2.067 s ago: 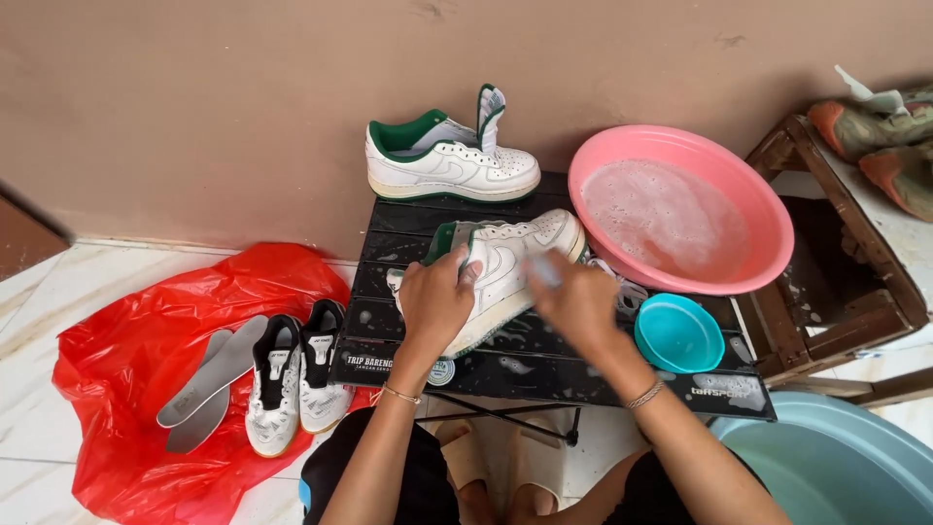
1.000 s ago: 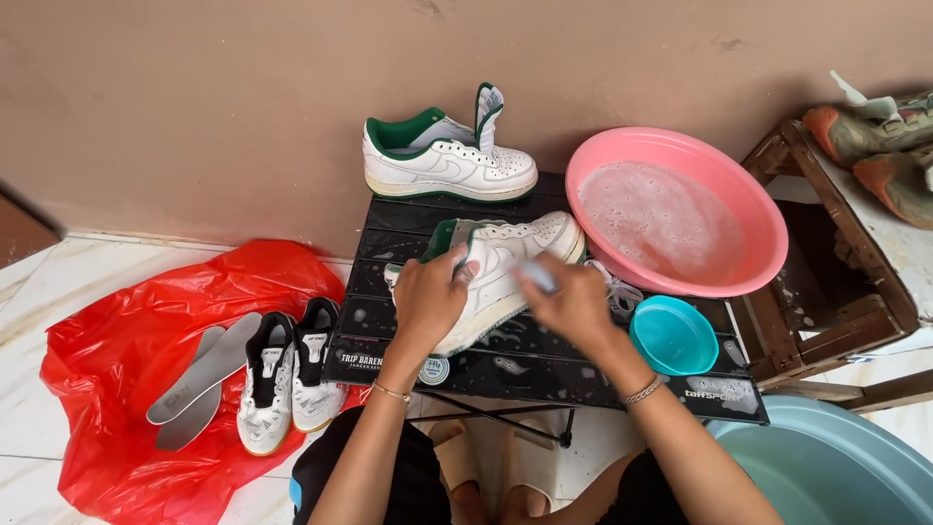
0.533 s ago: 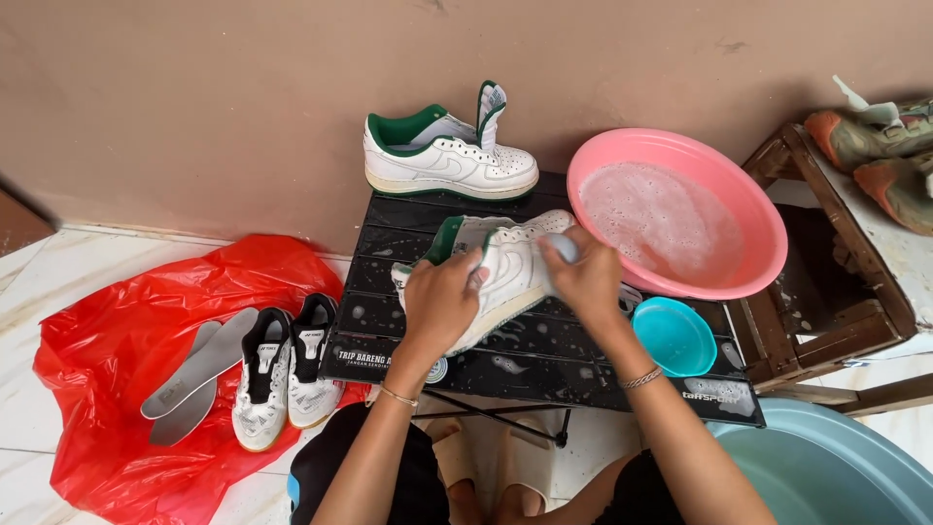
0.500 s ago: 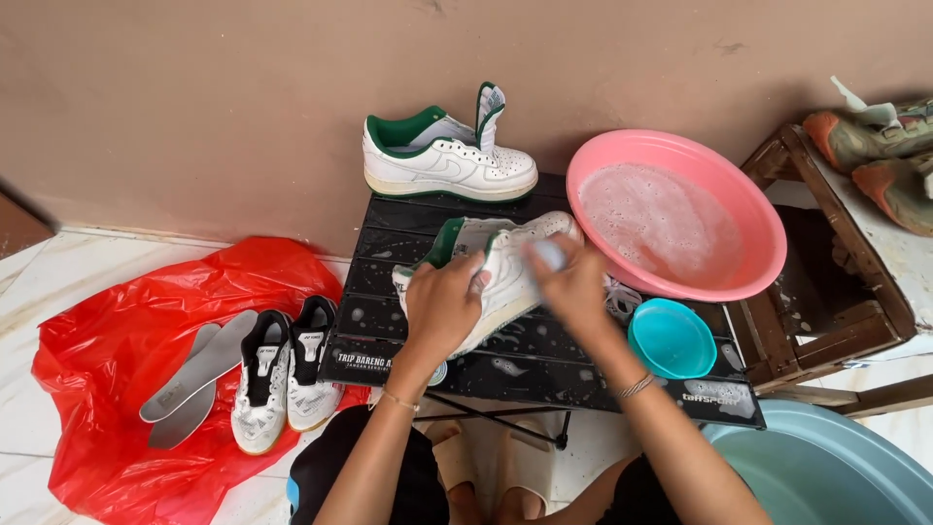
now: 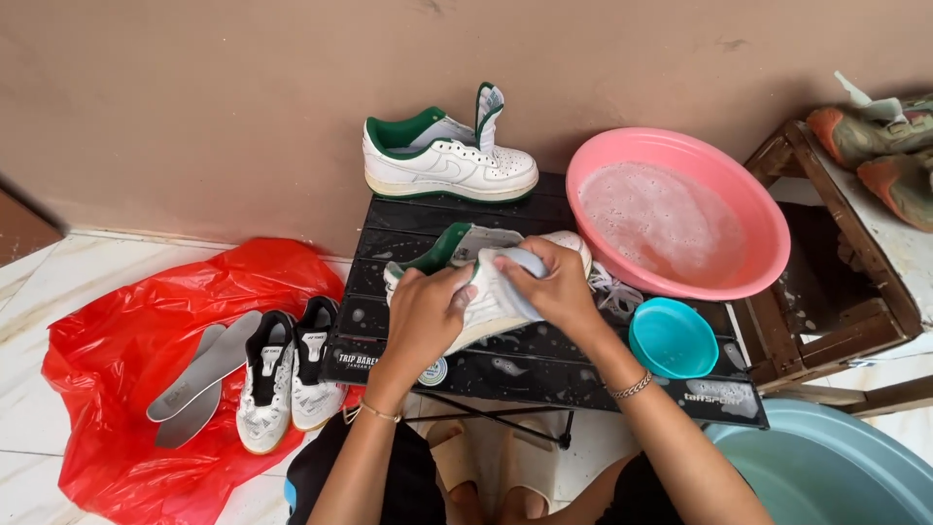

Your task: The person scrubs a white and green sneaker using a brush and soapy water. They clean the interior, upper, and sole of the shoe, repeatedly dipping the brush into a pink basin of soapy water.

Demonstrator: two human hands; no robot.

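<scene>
While my left hand (image 5: 428,316) grips the soapy white sneaker (image 5: 486,282) on the wet black surface (image 5: 544,360) beside the pink basin (image 5: 768,209), my right hand (image 5: 554,287), closed on a brush, scrubs it, with its mate (image 5: 447,160) behind the basin's left edge standing untouched.

A white leather low-top sneaker with green lining (image 5: 486,277) lies tipped on its side across the middle of the wet black slatted bench (image 5: 544,360), toe pointing toward the right. Its green collar faces up and left, and its sole edge shows pale cream. A grey brush-like piece (image 5: 525,262) rests against its upper, mostly covered.
</scene>
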